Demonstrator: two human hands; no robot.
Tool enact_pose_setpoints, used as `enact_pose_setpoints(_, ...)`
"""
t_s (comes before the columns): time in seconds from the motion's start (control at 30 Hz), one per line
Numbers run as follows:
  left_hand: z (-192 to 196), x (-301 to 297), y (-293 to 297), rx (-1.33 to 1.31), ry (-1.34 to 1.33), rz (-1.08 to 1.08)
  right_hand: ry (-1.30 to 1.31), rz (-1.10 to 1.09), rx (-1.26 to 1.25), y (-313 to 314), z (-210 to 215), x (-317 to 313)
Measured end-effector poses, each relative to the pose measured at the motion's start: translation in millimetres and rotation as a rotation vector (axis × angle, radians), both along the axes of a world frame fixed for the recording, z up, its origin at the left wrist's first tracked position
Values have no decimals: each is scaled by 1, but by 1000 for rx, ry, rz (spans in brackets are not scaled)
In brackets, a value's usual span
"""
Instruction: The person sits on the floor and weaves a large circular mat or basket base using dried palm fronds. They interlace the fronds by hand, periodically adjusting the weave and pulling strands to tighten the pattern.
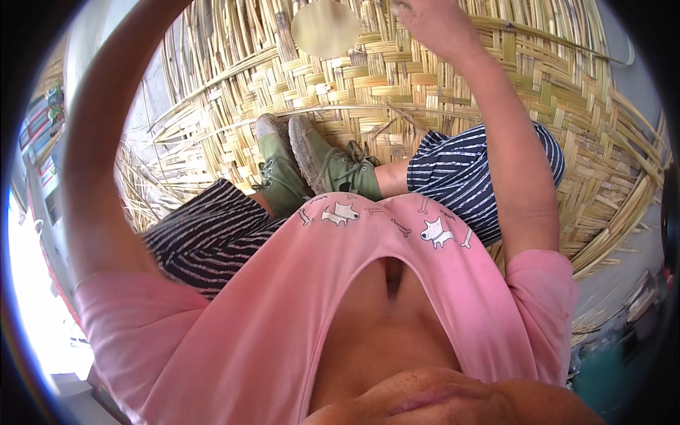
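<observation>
Woven mat: the broad straw-coloured mat [489, 92] fills the space before the person; it is the thing nearest the hands and the landmark here. Its flat strips cross over and under, which presumably lets them grip one another.
Right hand: the right hand [438, 27] is over the mat's far part, cut by the upper edge of the view; its fingers bend toward the weave, but I cannot tell whether they pinch a strip or only rest there.
Right forearm: reaches across the mat's right half, probably because the far part lies a full reach away.
Left hand: out of sight past the upper edge, so its state cannot be told; the left forearm [95, 149] swings wide past the mat's left side.
Loose strips: long unwoven strips [209, 46] fan out at the mat's far left, seemingly free ends that run past the woven part.
Green shoes: the green shoes [336, 166] sit together at the mat's near edge; they may help hold it down, though their pressure cannot be seen.
Striped trousers: the striped trousers [464, 173] cover knees spread apart at the mat's near side, likely leaving room to lean forward.
Floor: grey floor [609, 301] shows beyond the mat's right edge.
</observation>
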State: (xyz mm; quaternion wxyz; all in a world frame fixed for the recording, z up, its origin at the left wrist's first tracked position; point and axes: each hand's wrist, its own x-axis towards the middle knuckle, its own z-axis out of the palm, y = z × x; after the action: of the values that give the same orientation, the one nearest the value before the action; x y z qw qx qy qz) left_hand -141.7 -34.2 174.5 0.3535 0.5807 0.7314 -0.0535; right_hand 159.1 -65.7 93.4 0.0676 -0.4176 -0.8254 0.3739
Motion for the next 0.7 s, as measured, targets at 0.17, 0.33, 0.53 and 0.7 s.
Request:
enact_pose_setpoints(0.17,53,-53,-160,-326,75,-495,-3,305,788,-30,-84,-31)
enact_pose_setpoints(0.33,12,-136,-263,-161,46,116,-204,500,574,-59,-84,-51)
enact_pose_setpoints(0.53,-139,-178,-313,177,-670,1422,-287,493,586,-65,-77,-62)
enact_pose_setpoints(0.7,-192,-200,-331,559,-1095,1874,-538,491,144,-71,-13,-134)
